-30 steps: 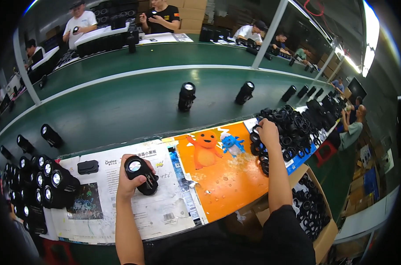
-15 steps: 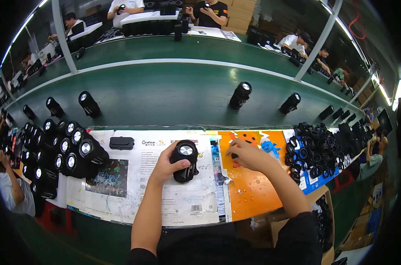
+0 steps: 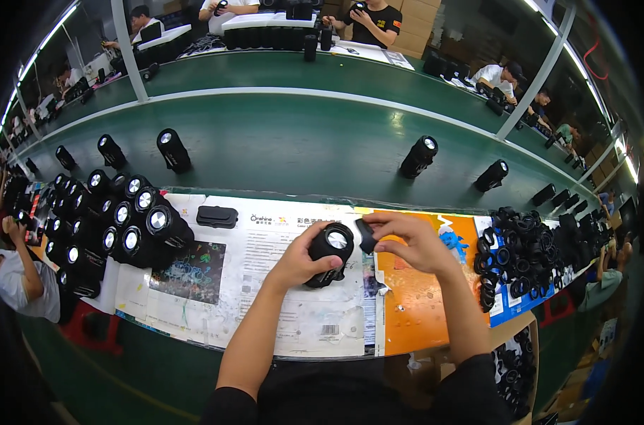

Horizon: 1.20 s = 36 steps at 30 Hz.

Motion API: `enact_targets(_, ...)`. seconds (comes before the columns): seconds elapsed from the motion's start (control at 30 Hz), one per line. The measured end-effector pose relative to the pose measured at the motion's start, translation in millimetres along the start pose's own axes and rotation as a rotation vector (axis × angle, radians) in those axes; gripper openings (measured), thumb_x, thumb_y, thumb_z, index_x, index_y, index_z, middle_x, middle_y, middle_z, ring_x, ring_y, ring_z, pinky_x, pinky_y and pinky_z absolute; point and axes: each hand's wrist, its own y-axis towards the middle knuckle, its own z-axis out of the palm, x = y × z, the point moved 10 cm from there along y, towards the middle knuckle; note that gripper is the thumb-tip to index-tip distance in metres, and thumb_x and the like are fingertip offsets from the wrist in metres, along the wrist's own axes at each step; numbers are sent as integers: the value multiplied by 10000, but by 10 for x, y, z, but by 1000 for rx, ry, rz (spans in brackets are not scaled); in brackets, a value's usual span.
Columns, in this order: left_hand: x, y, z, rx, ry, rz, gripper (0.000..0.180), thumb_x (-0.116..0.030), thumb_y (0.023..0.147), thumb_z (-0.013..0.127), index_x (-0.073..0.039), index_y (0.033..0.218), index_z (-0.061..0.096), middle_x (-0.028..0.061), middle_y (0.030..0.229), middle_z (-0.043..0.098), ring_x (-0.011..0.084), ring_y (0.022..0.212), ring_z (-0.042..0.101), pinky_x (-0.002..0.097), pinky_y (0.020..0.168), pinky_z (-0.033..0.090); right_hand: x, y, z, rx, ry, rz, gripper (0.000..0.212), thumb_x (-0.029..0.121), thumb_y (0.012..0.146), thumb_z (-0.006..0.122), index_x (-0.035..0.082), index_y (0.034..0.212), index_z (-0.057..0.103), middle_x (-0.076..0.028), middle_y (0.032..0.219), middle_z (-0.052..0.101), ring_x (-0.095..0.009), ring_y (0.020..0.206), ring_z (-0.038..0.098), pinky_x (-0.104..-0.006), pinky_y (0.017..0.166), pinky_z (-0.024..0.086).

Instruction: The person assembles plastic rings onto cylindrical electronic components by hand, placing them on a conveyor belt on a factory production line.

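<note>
My left hand (image 3: 299, 262) is wrapped round a black cylindrical speaker (image 3: 330, 248) with a silver disc on its top end. The speaker is tilted over the white printed sheet (image 3: 279, 322), its top facing me. Between the thumb and fingers of my right hand (image 3: 415, 244) is a small dark curved piece (image 3: 366, 236), close beside the speaker's upper right side. Whether the two touch, I cannot tell. A flat black oblong part (image 3: 216, 217) lies on the sheet to the left.
Many similar speakers (image 3: 131, 237) crowd the left of the table. Black rings (image 3: 503, 258) are heaped at the right. An orange mat (image 3: 421, 319) lies under my right arm. Speakers stand along the green conveyor (image 3: 279, 145); an open box (image 3: 517, 354) of black parts sits lower right.
My right hand has come left from over the orange mat to the speaker, and the dark piece now shows in its fingers. The whole view has shifted, so the scene sits further right.
</note>
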Motion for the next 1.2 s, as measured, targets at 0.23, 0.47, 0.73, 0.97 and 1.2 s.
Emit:
enact_targets(0.23,4,1,94,62,-7,-65,929,-351,778,1032,-18,1519,581,90,1312,691,190,1203,658,337,1061,541,585,557,210,412,-173,-123,194,79,899,844,23,1084,832,-128,1444,751,-352,1288,735,-458,1098,583)
enact_targets(0.47,-11,-11,54,85,-23,-57,888,-329,798,1019,-15,1509,590,98,1357,681,197,1240,645,353,1097,524,471,499,179,404,-38,-12,188,77,911,851,35,1095,851,-143,1427,759,-343,1255,753,-445,1091,590)
enact_targets(0.73,-48,-1,92,100,-1,-21,878,-294,809,1012,-6,1518,581,100,1365,679,198,1250,647,344,1103,520,645,392,295,332,-120,-91,256,75,881,886,73,1137,865,-127,1425,762,-338,1286,735,-431,1070,599)
enact_targets(0.97,-74,6,67,88,13,-19,868,-297,827,997,-25,1536,578,91,1348,686,188,1224,653,348,1089,530,620,280,339,153,-132,-206,315,67,885,878,122,1195,857,-102,1434,759,-322,1291,724,-435,1102,571)
enact_targets(1.2,-51,19,65,95,75,-26,859,-335,851,978,-35,1540,562,101,1340,685,193,1224,652,349,1086,529,639,266,380,178,-258,-179,236,35,916,825,106,1141,827,-69,1498,714,-345,1371,658,-449,1121,547)
